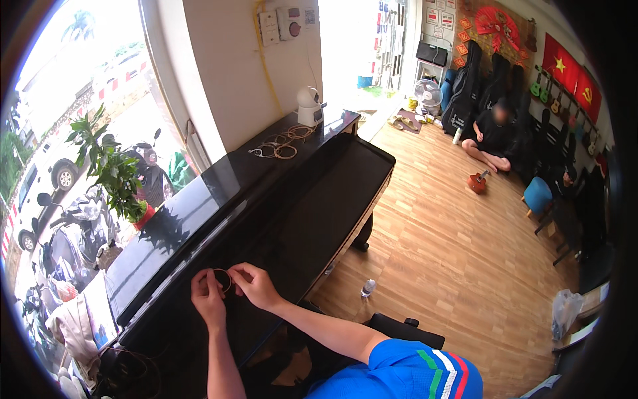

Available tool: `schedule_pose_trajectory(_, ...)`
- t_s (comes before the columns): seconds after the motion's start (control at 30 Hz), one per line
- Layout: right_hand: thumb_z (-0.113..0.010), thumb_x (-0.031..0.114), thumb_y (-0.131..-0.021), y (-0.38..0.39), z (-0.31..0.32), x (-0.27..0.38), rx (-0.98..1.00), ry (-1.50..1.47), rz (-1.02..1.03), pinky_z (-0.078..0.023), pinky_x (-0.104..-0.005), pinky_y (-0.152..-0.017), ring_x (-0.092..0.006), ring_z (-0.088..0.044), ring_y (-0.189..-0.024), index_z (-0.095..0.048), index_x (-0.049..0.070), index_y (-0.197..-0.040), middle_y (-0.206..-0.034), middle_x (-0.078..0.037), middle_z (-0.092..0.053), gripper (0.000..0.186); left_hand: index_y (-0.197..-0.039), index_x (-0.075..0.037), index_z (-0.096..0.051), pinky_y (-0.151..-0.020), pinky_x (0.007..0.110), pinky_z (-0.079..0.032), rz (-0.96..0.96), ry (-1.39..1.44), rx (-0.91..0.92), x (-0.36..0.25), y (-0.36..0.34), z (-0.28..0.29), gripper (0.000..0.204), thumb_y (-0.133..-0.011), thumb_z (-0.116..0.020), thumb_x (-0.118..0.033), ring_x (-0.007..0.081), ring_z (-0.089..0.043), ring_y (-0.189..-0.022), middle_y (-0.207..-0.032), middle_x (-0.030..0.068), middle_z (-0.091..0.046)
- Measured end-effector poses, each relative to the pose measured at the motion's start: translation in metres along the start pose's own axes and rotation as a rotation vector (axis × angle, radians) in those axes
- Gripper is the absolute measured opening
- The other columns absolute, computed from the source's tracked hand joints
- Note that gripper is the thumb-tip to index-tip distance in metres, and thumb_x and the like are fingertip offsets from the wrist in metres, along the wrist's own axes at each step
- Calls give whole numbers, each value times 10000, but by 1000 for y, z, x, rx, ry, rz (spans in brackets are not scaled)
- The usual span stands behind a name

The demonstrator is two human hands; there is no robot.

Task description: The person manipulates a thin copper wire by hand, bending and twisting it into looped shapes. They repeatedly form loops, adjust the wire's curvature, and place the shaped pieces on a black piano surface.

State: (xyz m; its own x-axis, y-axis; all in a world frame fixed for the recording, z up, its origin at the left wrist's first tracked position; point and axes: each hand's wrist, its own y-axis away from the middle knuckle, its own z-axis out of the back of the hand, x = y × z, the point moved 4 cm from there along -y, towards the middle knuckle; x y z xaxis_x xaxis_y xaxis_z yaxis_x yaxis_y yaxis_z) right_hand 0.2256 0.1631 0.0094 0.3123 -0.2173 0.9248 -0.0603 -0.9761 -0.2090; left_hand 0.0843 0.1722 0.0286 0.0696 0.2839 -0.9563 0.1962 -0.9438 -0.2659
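Note:
Between my two hands is a small ring of thin copper-coloured wire (230,283), held over the black closed lid of an upright piano (299,206). My left hand (209,298) pinches the ring's left side, thumb and fingers together. On its right side, my right hand (256,286) grips it with bent fingers. Whether the wire is a music string I cannot tell. More loose coils of similar wire (282,147) lie on the piano's top, toward its far end, beside a white rounded camera-like device (309,108).
A potted plant (113,166) stands on the piano top by the window. Below on the wooden floor are a plastic bottle (368,287), a black seat (405,330) and a small ukulele (477,182). A person (495,136) sits against the far wall near instrument bags (463,93).

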Motion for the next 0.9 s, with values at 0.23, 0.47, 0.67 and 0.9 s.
schedule_pose_trajectory(0.23,-677,125,-969,2,-5,11,21,1,-6,-491,-220,-602,-74,-611,-667,-670,1,-1065,-832,-29,-665,157,-1060,-24,-646,-468,196,-373,62,-243,128,3,10,37,128,-994,-637,-134,42,-509,-521,-658,-5,-593)
schedule_pose_trajectory(0.47,-796,125,-857,10,-15,16,55,424,293,-540,-249,-669,-130,-679,-737,-728,6,-953,-861,-49,-677,168,-1027,-18,-671,-477,197,-403,3,-165,49,-2,16,46,118,-970,-672,-122,47,-531,-542,-706,9,-619)
schedule_pose_trajectory(0.67,-763,86,-873,9,-14,10,44,365,221,-563,-276,-667,-166,-720,-774,-719,-9,-974,-889,-97,-705,145,-1029,-8,-683,-474,203,-422,30,-91,110,-2,17,47,147,-942,-712,-123,71,-593,-594,-764,46,-675)
schedule_pose_trajectory(0.9,-743,41,-889,8,-15,13,17,331,209,-580,-267,-694,-146,-719,-837,-711,-8,-1020,-941,-86,-711,144,-1017,0,-685,-473,208,-429,91,-93,131,-5,16,46,140,-944,-705,-119,78,-609,-610,-749,60,-678)
